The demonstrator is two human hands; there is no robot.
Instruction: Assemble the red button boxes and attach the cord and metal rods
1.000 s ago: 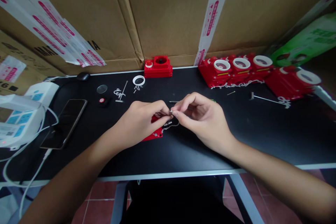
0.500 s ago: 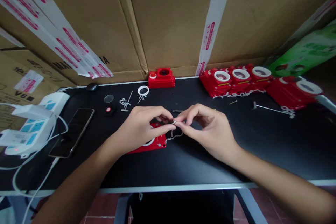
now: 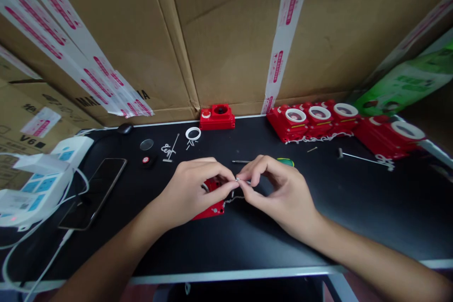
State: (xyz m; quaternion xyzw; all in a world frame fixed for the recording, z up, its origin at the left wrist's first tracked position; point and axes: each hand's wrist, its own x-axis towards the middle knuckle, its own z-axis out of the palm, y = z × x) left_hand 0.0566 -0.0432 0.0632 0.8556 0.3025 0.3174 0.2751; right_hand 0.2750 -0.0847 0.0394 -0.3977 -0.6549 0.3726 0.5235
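My left hand (image 3: 200, 188) and my right hand (image 3: 279, 184) meet over the table, thumbs and index fingers pinching a tiny pale metal piece (image 3: 237, 180) between them. Its exact kind is too small to make out. Beneath my left hand lies a red alarm box (image 3: 214, 208), mostly covered by that hand. A thin chain (image 3: 231, 200) runs from its right corner toward my right hand. Behind my right hand rests a screwdriver (image 3: 285, 162) with a green handle, its shaft pointing left.
Several red boxes with white rings (image 3: 295, 125) line the back right, near a small hammer (image 3: 364, 158). Another red box (image 3: 217, 118) stands at the back. Left are a white ring (image 3: 193, 133), screws, a hammer with chain (image 3: 171, 151), a phone (image 3: 95, 193) and a power strip (image 3: 42, 184).
The view has tilted slightly upward, so everything sits lower in the picture. Both hands keep their pinch on the tiny piece, and more of the screwdriver's green handle shows.
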